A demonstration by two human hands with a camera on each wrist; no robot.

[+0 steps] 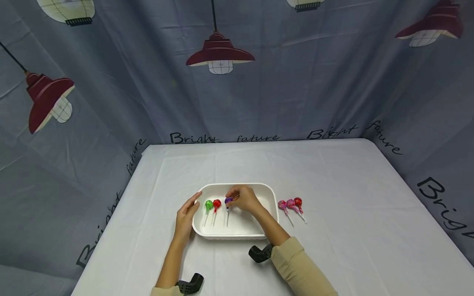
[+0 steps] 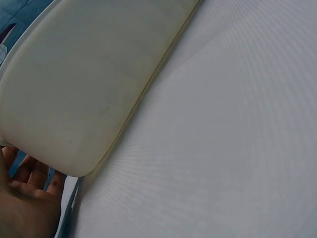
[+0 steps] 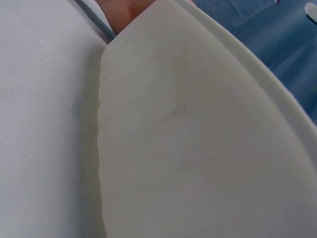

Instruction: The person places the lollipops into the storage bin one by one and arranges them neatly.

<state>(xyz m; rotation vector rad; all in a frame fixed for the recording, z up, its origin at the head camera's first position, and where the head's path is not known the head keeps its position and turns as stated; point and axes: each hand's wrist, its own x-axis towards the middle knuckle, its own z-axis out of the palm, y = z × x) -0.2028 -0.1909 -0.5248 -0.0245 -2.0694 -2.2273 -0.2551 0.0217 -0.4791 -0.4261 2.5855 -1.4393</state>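
A white tray (image 1: 237, 235) lies on the table. My left hand (image 1: 186, 216) rests against its left rim with fingers extended; in the left wrist view the left hand (image 2: 29, 203) shows beside the tray's outer wall (image 2: 84, 89). Over the middle of the tray, my right hand (image 1: 243, 199) pinches a purple lollipop (image 1: 228, 200) near its head. Its white stick points toward me. To its left in the tray lie a green lollipop (image 1: 209, 205) and a red lollipop (image 1: 217, 204), side by side. In the right wrist view, the tray wall (image 3: 188, 134) hides the lollipops.
Right of the tray, on the white tablecloth (image 1: 333, 185), lie a pink lollipop (image 1: 282, 205), another pink lollipop (image 1: 291, 204) and a dark red lollipop (image 1: 298, 202). A grey curtain (image 1: 281, 90) with printed lamps hangs behind the table.
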